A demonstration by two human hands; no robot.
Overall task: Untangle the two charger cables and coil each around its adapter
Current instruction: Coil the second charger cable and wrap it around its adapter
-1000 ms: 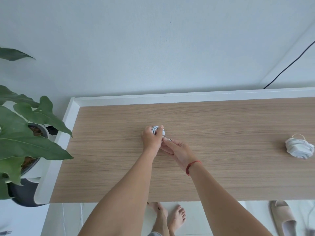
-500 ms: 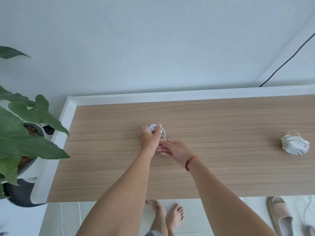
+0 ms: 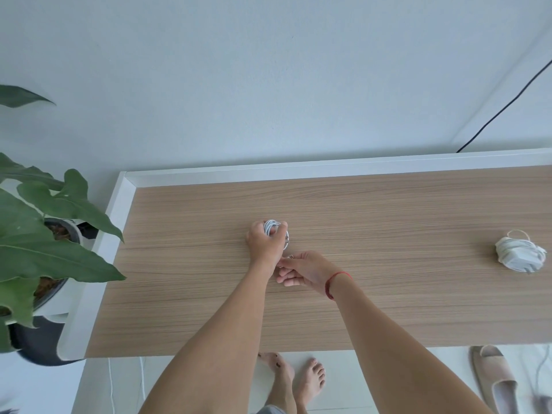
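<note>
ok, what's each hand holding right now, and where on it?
Left hand grips the white coiled charger bundle from above, fingers around the coil. Right hand pinches the cable's loose plug end at its fingertips.

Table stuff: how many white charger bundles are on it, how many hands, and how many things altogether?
White charger bundles: 2, one wrapped bundle lying alone at the right, one cable coil gripped in the left hand.
Hands: 2, the left hand and the right hand, which pinches what looks like the cable's end.
Total: 4
</note>
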